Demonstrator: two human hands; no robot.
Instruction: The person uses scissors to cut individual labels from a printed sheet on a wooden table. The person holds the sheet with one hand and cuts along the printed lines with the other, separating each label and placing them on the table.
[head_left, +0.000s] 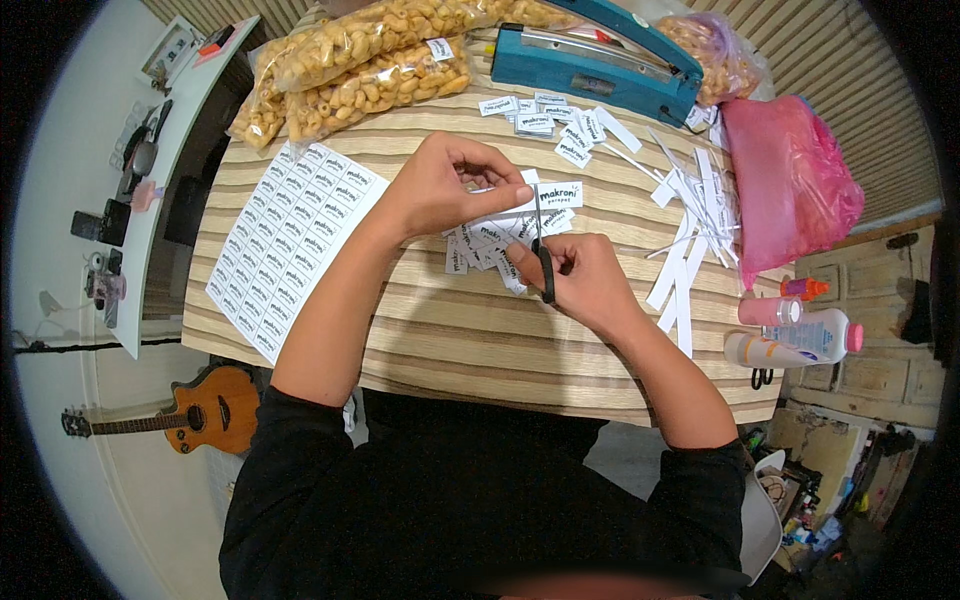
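Between the thumb and fingers of my left hand (465, 180) is a printed paper label strip (561, 196), stretching to the right. My right hand (581, 274) grips black-handled scissors (547, 274). Their blades point away from me and cross the strip beside my left fingertips; whether they have cut through it cannot be told. Beneath both hands lies a loose pile of cut paper labels (480, 244), partly hidden by my fingers. A sheet of printed labels (300, 225) rests to the left, partly under my left forearm.
Bags of macaroni snacks (375, 82) and a blue impulse sealer (592, 67) line the table's far side. Stacked labels (536, 120) sit before the sealer. White paper offcuts (697, 217), a pink plastic bag (787, 180) and several bottles (817, 334) occupy the right side.
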